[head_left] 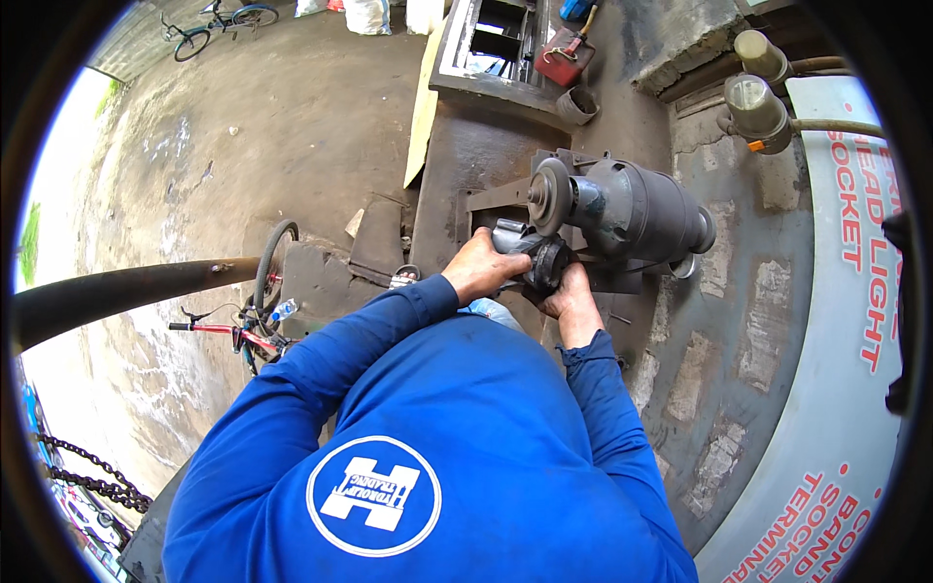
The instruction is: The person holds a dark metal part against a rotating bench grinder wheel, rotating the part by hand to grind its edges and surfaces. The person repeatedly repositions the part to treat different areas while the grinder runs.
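My left hand (478, 267) is closed around one side of a metal machine part (546, 268), its thumb lying across the top. The part has a bright silver cylindrical end and a dark, rounded end; I cannot tell its exact kind. My right hand (573, 299) grips the dark end from the right and below, with its fingers partly hidden behind it. Just beyond the part stands a bench grinder (646, 214) with a grey motor body. Its wheel (551, 196) is right above the silver end; whether they touch is unclear.
A dark metal post (136, 294) crosses in from the left, near a red bicycle (255, 335). Chains (97, 476) hang at lower left. Beyond the grinder are a red jerrycan (564, 58) and a small bucket (577, 105). A printed sign board (777, 466) borders the right.
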The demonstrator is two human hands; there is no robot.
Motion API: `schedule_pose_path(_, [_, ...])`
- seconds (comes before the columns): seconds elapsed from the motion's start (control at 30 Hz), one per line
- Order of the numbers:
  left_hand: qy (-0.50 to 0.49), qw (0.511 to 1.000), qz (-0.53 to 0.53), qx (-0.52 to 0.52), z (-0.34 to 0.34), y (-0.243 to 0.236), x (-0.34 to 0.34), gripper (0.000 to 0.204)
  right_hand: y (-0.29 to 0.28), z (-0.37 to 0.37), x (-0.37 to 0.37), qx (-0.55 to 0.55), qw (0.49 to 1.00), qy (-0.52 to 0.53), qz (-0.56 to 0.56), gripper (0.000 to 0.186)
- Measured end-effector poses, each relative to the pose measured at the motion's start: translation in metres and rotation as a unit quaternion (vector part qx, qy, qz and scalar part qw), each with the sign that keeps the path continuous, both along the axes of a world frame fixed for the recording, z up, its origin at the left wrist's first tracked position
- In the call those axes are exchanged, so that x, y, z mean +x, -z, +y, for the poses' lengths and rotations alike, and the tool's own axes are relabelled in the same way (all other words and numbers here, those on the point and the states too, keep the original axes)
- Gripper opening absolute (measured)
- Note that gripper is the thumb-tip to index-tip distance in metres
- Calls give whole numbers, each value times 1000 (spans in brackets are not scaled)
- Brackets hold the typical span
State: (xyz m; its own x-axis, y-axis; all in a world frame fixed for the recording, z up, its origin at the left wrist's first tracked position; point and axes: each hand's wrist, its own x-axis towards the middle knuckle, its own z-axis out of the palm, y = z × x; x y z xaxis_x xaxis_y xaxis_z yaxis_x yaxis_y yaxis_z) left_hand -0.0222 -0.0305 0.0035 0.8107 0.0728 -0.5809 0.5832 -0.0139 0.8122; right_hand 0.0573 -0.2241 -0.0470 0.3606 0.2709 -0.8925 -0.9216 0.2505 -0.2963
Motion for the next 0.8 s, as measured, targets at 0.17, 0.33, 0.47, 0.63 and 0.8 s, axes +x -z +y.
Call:
schedule_pose_path(0.17, [15, 1000, -13, 19, 3, 1, 2, 76, -1, 4, 0, 2, 1000, 16, 16, 56])
schedule_pose_path(0.33, [54, 996, -64, -38, 22, 15, -4, 78, -11, -9, -18, -12, 999, 13, -33, 64])
schedule_pose_path(0.47, [55, 963, -40, -261, 38, 44, -15, 82, -25, -38, -60, 52, 991, 11, -122, 78])
schedule_pose_path(0.63, [89, 901, -59, -421, 29, 76, -21, 91, -44, -67, -93, 254, 950, 18, -179, 78])
schedule_pose_path(0.8, [121, 900, 6, -420, 19, 83, -9, 96, -62, -64, -108, 156, 941, 12, -299, 66])
